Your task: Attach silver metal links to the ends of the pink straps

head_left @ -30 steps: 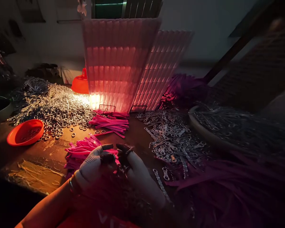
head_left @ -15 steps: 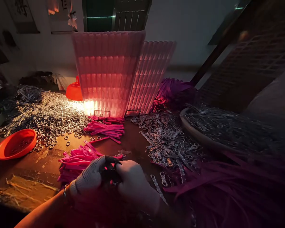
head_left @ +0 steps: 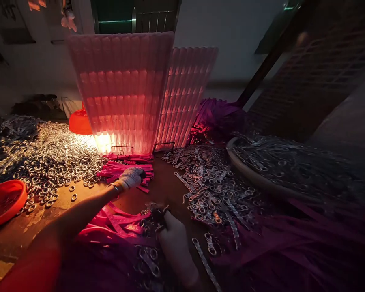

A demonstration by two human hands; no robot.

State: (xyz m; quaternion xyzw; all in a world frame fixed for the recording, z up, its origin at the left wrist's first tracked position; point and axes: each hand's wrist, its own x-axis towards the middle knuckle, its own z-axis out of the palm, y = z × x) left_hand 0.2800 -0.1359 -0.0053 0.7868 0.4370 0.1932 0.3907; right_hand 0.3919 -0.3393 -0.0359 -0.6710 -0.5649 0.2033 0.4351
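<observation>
My left hand, in a white dotted glove, reaches over the far bundle of pink straps; its fingers point away and are hidden in shadow. Nearer to me, my right hand is closed, with dark, blurred material at its fingertips that I cannot make out. Beside it on the left lies a nearer pile of pink straps, with metal rings at the ends. A few metal pieces lie below, partly in shadow.
Metal rings heap up at the left under a red lamp, near a red bowl. Translucent panels stand behind. Metal links, a round tray and purple straps lie right.
My left hand has parted from my right hand and moved forward to the far pink straps. My right hand has stayed near the front. The view has shifted to the right.
</observation>
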